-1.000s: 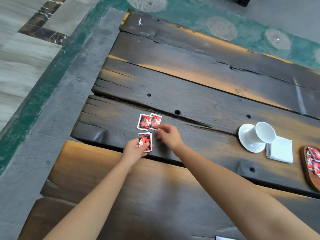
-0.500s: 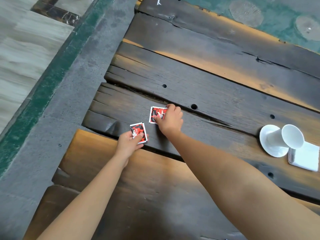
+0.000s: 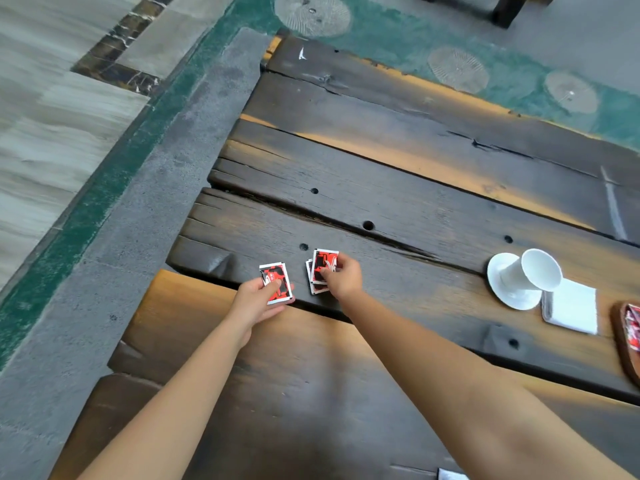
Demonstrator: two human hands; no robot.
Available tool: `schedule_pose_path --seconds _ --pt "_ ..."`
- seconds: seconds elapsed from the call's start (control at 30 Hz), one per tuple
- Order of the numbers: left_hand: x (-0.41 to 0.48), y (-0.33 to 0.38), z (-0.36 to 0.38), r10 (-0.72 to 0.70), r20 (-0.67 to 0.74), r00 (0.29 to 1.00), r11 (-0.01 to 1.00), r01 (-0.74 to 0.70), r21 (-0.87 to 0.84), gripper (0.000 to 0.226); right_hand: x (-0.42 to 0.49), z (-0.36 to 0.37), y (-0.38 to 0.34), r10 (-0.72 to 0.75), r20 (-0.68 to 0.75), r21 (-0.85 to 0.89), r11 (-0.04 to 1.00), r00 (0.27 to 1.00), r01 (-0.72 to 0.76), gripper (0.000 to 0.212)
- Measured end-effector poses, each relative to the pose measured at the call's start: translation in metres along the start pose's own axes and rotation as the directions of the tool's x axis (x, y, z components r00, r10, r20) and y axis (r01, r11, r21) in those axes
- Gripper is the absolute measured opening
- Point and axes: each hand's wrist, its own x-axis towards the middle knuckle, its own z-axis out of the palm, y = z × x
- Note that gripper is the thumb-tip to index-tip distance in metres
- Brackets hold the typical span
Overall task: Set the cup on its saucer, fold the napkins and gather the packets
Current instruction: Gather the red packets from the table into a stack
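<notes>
Now that both loose packets (image 3: 323,268) have left the worktop (image 3: 415,209), right grip (image 3: 341,277) pinches them, left grip (image 3: 254,301) a third packet (image 3: 275,280) (gathering nearly done).

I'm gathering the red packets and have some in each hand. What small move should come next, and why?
Probably bring the right-hand packets over onto the left-hand packets. The right hand and the left hand each pinch red packets close together, so merging them would free a hand before the trip to the wooden tray at the far right, which seems to hold similar ones.
</notes>
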Motion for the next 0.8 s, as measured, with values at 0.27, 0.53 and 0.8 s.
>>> schedule_pose_path --seconds 0.27,0.53,0.8 --pt "-0.043 -0.017 0.025 0.021 0.131 0.991 0.999 -0.026 0.034 0.023 -0.056 -0.055 0.024 0.080 0.141 0.317 0.941 0.987 -0.122 0.027" --pt "-0.085 -0.040 0.066 0.078 0.180 0.981 0.989 -0.100 0.113 0.023 -0.113 -0.110 0.048 0.072 0.153 0.501 0.854 0.986 -0.140 0.030" --pt "-0.122 -0.063 0.140 0.088 0.223 0.971 0.964 -0.139 0.226 0.025 -0.153 -0.189 0.087 0.067 0.087 0.578 0.809 0.994 -0.105 0.034"
